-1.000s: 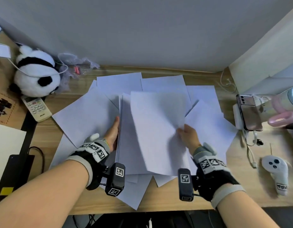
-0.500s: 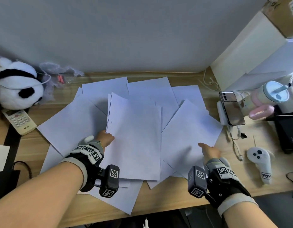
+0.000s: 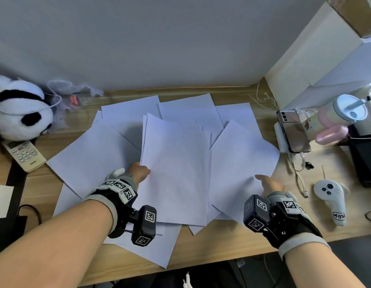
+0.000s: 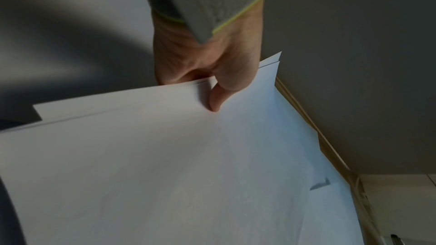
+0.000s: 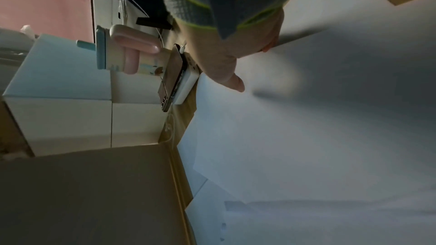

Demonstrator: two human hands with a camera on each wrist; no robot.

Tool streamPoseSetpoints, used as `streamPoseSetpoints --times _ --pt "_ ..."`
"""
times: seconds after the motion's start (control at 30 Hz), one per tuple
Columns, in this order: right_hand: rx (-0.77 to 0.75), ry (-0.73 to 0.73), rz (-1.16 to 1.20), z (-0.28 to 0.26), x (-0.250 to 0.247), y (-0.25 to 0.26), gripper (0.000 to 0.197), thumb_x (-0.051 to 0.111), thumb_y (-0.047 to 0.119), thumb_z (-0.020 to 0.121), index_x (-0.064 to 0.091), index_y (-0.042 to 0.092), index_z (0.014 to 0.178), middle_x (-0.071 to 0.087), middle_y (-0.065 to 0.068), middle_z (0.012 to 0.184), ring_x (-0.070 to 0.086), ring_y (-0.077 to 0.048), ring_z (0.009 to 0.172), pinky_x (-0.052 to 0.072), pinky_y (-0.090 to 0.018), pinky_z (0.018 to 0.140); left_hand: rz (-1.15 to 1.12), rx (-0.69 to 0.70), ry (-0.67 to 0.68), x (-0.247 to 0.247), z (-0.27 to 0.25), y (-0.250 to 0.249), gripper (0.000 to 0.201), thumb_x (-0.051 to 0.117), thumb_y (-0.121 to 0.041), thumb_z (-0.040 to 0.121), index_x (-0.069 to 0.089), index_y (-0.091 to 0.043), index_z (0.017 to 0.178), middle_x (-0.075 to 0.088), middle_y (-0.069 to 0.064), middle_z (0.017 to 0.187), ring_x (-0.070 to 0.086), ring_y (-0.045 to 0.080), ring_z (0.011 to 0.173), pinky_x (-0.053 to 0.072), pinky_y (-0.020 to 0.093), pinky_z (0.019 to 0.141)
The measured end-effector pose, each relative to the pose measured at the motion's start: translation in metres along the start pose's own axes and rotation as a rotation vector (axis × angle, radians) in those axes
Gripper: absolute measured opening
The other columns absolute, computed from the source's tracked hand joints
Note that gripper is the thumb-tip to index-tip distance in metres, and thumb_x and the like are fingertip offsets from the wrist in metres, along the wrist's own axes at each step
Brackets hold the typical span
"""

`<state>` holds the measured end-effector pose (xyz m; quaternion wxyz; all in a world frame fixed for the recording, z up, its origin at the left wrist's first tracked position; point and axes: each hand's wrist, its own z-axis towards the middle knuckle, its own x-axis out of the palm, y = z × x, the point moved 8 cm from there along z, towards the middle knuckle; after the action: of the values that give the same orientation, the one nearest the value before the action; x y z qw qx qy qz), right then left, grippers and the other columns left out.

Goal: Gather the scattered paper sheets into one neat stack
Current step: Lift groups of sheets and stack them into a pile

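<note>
Several white paper sheets lie scattered and overlapping on the wooden desk (image 3: 201,246). My left hand (image 3: 138,172) grips the left edge of a small stack of sheets (image 3: 176,179) in the middle, raised off the desk. In the left wrist view this left hand (image 4: 212,81) has its thumb on top of the stack (image 4: 165,156) and its fingers beneath. My right hand (image 3: 269,182) pinches the near right edge of a single tilted sheet (image 3: 242,159). In the right wrist view the right hand (image 5: 226,66) lays its thumb on that sheet (image 5: 306,118). Loose sheets remain at the left (image 3: 93,159), back (image 3: 186,109) and front (image 3: 155,246).
A plush panda (image 3: 18,109) and a remote control (image 3: 24,154) sit at the left. A phone on a power bank (image 3: 294,132), a pink cup (image 3: 342,119), cables (image 3: 299,169), a white controller (image 3: 330,200) and a black device (image 3: 365,159) crowd the right. White boxes (image 3: 326,59) stand behind.
My right hand left the top sheet of the middle stack and moved right onto the tilted right sheet, taking its edge. The left hand kept hold of the stack.
</note>
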<state>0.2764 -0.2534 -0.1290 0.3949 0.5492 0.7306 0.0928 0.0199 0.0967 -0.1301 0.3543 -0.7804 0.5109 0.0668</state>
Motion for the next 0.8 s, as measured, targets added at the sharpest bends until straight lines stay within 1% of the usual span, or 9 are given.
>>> streamPoseSetpoints --times 0.07,0.13,0.27,0.33,0.4,0.47,0.57,0.7,0.8 --pt "-0.120 -0.039 0.032 -0.003 -0.005 0.008 0.043 0.065 0.000 0.080 0.052 -0.002 0.121 0.063 -0.019 0.100 0.052 -0.027 0.078 0.047 -0.026 0.072 -0.002 0.010 0.002 0.003 0.001 -0.002 0.039 0.045 0.003 0.092 0.049 0.010 0.130 0.057 0.015 0.112 0.054 0.025 0.102 0.041 0.021 0.065" --pt "-0.222 -0.078 -0.067 -0.008 -0.009 0.013 0.048 0.065 0.001 0.080 0.051 0.001 0.126 0.062 -0.021 0.118 0.057 -0.030 0.097 0.044 -0.033 0.083 -0.001 0.015 -0.005 0.003 0.002 -0.003 0.036 0.045 0.002 0.093 0.049 0.011 0.127 0.050 0.011 0.103 0.046 0.019 0.094 0.037 0.016 0.053" --pt "-0.356 0.045 -0.359 -0.016 0.002 0.013 0.026 0.065 0.010 0.082 0.065 -0.009 0.099 0.062 -0.015 0.086 0.055 -0.023 0.080 0.037 -0.028 0.070 -0.004 -0.015 -0.015 0.000 0.010 0.005 0.017 0.044 0.001 0.094 0.057 0.006 0.103 0.045 0.008 0.101 0.040 0.016 0.094 0.034 0.014 0.050" --pt "-0.431 -0.044 -0.364 -0.023 -0.008 0.025 0.025 0.059 0.013 0.087 0.064 -0.009 0.098 0.062 -0.021 0.087 0.061 -0.032 0.087 0.037 -0.029 0.070 -0.045 -0.023 -0.019 0.000 0.014 0.009 0.021 0.044 0.003 0.094 0.048 -0.008 0.077 0.048 0.008 0.089 0.039 0.017 0.094 0.037 0.010 0.048" --pt "-0.507 -0.209 -0.276 -0.030 -0.029 0.046 0.025 0.052 0.013 0.090 0.062 -0.006 0.104 0.064 -0.026 0.101 0.061 -0.034 0.096 0.043 -0.035 0.078 -0.096 -0.024 -0.023 -0.002 0.016 0.008 0.030 0.044 0.006 0.093 0.042 -0.011 0.068 0.042 0.004 0.069 0.039 0.018 0.093 0.039 0.007 0.048" --pt "-0.584 -0.271 -0.113 -0.030 -0.041 0.070 0.026 0.049 0.010 0.090 0.060 -0.007 0.107 0.062 -0.022 0.099 0.056 -0.022 0.091 0.045 -0.030 0.076 -0.095 -0.048 -0.073 -0.008 0.022 0.016 0.016 0.045 0.005 0.092 0.051 -0.003 0.080 0.044 0.007 0.069 0.040 0.018 0.092 0.038 0.008 0.047" --pt "-0.689 -0.198 0.155 -0.027 -0.048 0.105 0.024 0.048 0.009 0.087 0.061 0.000 0.105 0.056 -0.008 0.093 0.050 -0.012 0.088 0.044 -0.015 0.064 -0.101 -0.033 -0.125 -0.019 0.026 0.021 0.020 0.045 0.004 0.091 0.061 0.007 0.103 0.056 0.015 0.089 0.048 0.022 0.093 0.039 0.017 0.067" --pt "-0.829 -0.090 0.249 -0.046 -0.050 0.155 0.018 0.049 0.012 0.085 0.049 0.022 0.070 0.050 0.008 0.072 0.047 0.017 0.054 0.040 -0.006 0.062 -0.077 -0.062 -0.081 -0.021 0.025 0.025 0.028 0.048 0.001 0.091 0.057 0.006 0.117 0.060 0.023 0.119 0.056 0.030 0.102 0.039 0.028 0.074" --pt "-0.909 0.067 0.327 -0.067 -0.041 0.191 0.018 0.050 0.013 0.083 0.050 0.022 0.067 0.055 0.015 0.061 0.047 0.009 0.051 0.039 -0.012 0.060 -0.052 -0.088 -0.019 -0.018 0.023 0.027 0.037 0.052 0.000 0.090 0.051 0.010 0.126 0.054 0.026 0.132 0.054 0.036 0.121 0.044 0.031 0.086"
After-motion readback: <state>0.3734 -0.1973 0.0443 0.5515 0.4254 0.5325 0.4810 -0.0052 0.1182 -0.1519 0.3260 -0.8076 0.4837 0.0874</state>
